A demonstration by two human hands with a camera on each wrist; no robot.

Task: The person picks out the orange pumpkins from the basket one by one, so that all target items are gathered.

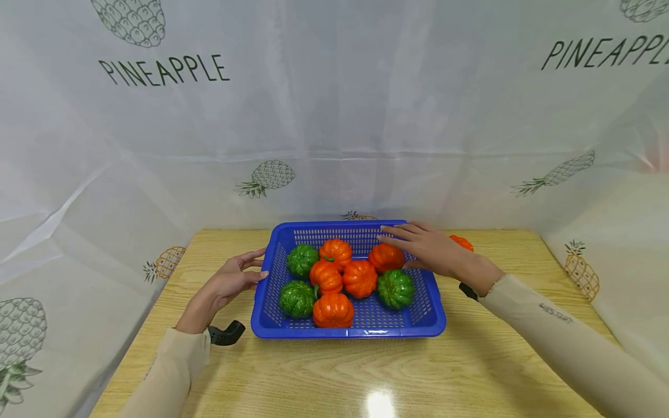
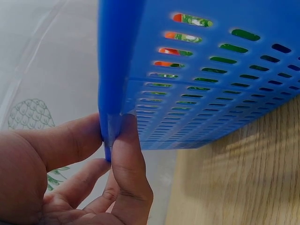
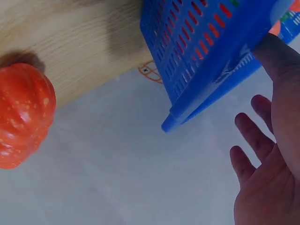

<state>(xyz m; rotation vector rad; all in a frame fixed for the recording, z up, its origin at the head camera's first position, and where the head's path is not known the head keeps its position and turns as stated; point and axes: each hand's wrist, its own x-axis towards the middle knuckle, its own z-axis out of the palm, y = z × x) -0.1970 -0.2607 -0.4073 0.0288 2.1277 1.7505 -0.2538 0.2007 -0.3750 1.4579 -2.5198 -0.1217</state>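
The left hand (image 1: 230,278) pinches one end rim of the blue basket (image 1: 347,333); the right hand (image 1: 431,247) reaches over the other end, fingers straight. Between them, the basket's long axis runs hand to hand, with orange and green pumpkins (image 1: 395,288) inside. Just past the right hand sits an orange pumpkin (image 3: 26,115). The right sleeve's lettering (image 1: 556,312) defeats me; beyond both hands, the white sheet (image 1: 340,116) reads "PINEAPPLE" twice.

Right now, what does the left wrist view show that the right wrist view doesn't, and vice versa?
Only the left wrist view shows the left hand pinching the rim of the blue basket. Only the right wrist view shows the right hand, fingers apart, and an orange pumpkin outside the basket. Both show the basket's slotted wall, the wooden table and the white sheet.
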